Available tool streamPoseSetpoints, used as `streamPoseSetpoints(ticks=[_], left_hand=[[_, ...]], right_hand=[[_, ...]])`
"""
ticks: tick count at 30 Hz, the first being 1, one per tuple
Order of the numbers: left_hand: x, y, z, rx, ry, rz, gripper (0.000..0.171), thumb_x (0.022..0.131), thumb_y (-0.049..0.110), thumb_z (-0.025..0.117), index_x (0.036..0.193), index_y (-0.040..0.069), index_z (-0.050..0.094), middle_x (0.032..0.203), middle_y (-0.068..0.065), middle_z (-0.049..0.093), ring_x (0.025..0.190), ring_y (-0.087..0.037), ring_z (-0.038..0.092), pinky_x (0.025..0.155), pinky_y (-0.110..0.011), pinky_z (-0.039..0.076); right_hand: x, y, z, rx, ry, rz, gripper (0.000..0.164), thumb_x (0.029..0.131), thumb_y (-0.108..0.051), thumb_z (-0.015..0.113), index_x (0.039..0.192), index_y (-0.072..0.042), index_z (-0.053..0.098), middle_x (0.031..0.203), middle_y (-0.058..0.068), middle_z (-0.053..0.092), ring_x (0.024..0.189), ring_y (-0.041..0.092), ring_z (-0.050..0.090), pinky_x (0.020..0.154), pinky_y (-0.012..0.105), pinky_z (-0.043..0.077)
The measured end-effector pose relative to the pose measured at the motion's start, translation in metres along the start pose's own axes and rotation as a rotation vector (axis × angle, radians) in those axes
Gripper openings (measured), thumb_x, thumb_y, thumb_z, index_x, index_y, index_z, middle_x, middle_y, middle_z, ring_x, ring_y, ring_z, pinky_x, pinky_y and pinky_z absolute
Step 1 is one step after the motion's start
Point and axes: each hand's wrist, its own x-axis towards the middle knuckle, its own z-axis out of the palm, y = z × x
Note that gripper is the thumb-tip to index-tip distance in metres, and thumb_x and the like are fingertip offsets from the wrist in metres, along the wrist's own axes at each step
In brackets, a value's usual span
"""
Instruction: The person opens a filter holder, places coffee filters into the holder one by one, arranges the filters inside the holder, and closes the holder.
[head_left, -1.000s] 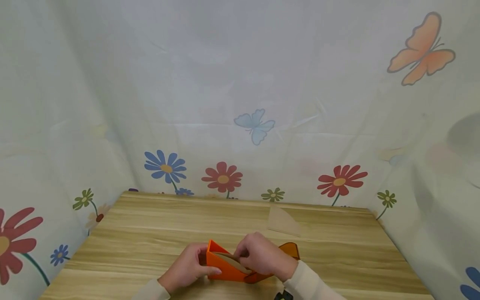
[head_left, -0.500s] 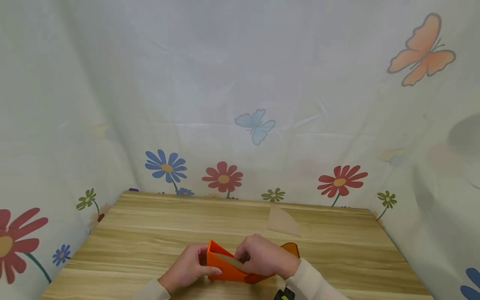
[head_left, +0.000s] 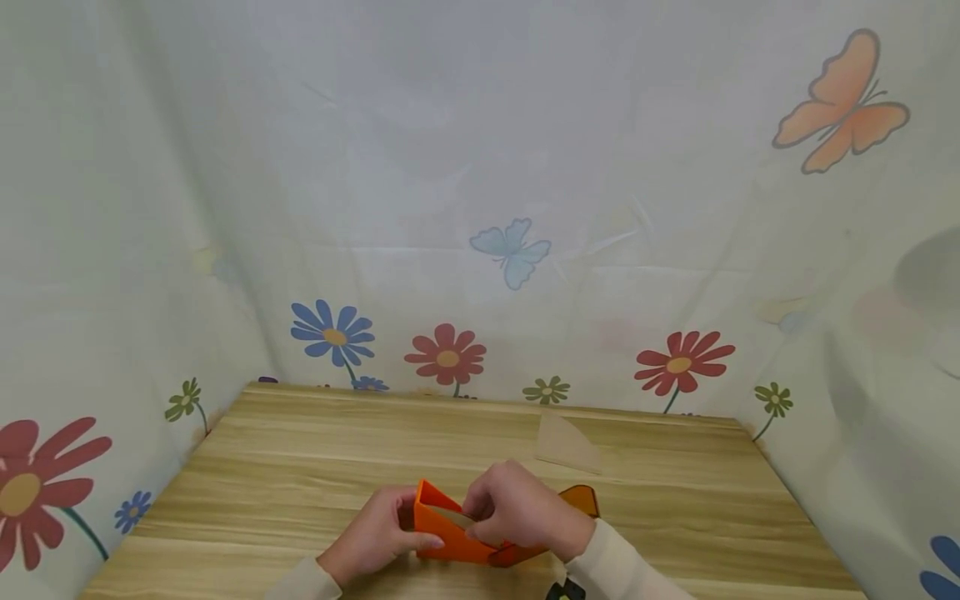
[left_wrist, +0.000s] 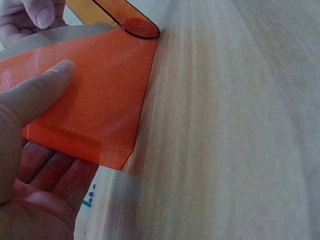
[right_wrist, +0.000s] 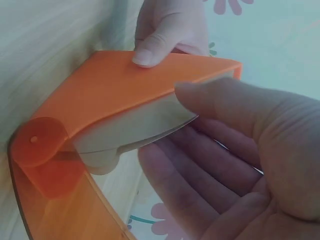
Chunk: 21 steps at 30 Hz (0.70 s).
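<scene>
An orange fan-shaped coffee filter holder [head_left: 453, 540] stands on edge at the front of the table. Its hinged amber lid [head_left: 582, 500] is swung out to the right. My left hand [head_left: 375, 533] grips the holder's left end, with the thumb on the near face and the fingers behind. Brown paper coffee filters [right_wrist: 140, 124] sit inside the holder. At their upper edge my right hand [head_left: 521, 510] pinches them, thumb on one side and fingers on the other. How many sheets it holds cannot be seen.
A single fan-shaped filter paper [head_left: 566, 444] lies flat farther back on the wooden table [head_left: 337, 450]. A small black object [head_left: 566, 590] shows by the right sleeve. A flower-printed curtain [head_left: 480, 150] surrounds the table's back and sides.
Along the holder's opening my right hand has shifted slightly left, its fingertips closer to the left hand. The left hand and holder have stayed put. The head view has turned a little left.
</scene>
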Motion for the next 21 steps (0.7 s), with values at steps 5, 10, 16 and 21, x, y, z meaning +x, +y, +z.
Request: streamPoseSetpoints(ticks=[5, 10, 16, 21], left_hand=[[0.0009, -0.0005, 0.0004, -0.002, 0.000, 0.006, 0.037, 0.083, 0.039, 0.085, 0.114, 0.024, 0.074, 0.106, 0.007, 0.077, 0.090, -0.014, 0.068, 0.082, -0.022, 0.055], [0.0018, -0.0009, 0.0002, 0.000, 0.003, 0.004, 0.037, 0.083, 0.040, 0.085, 0.114, 0.024, 0.073, 0.106, 0.007, 0.076, 0.090, -0.014, 0.068, 0.082, -0.022, 0.055], [0.0021, -0.0013, 0.0000, 0.002, 0.001, 0.003, 0.036, 0.083, 0.040, 0.085, 0.114, 0.024, 0.074, 0.105, 0.007, 0.076, 0.089, -0.014, 0.068, 0.082, -0.022, 0.054], [0.0015, -0.0020, 0.0001, -0.003, 0.000, 0.007, 0.035, 0.083, 0.039, 0.085, 0.113, 0.025, 0.074, 0.104, 0.007, 0.077, 0.088, -0.013, 0.067, 0.080, -0.023, 0.054]], right_hand=[[0.0006, -0.0008, 0.0003, -0.010, 0.023, -0.024, 0.009, 0.087, -0.007, 0.079, 0.080, -0.013, 0.081, 0.072, -0.010, 0.072, 0.061, 0.000, 0.061, 0.063, 0.018, 0.055], [0.0010, -0.0011, -0.0008, -0.032, 0.037, -0.041, 0.009, 0.089, -0.012, 0.079, 0.080, -0.015, 0.081, 0.071, -0.011, 0.072, 0.060, 0.000, 0.061, 0.063, 0.017, 0.054], [0.0005, -0.0003, 0.0004, -0.021, 0.020, -0.007, 0.009, 0.087, -0.009, 0.079, 0.080, -0.014, 0.080, 0.072, -0.011, 0.072, 0.062, -0.001, 0.063, 0.064, 0.016, 0.055], [-0.0011, -0.0016, -0.0052, -0.011, 0.012, 0.002, 0.005, 0.086, -0.009, 0.080, 0.085, -0.014, 0.081, 0.077, -0.009, 0.075, 0.067, 0.001, 0.066, 0.066, 0.018, 0.056]])
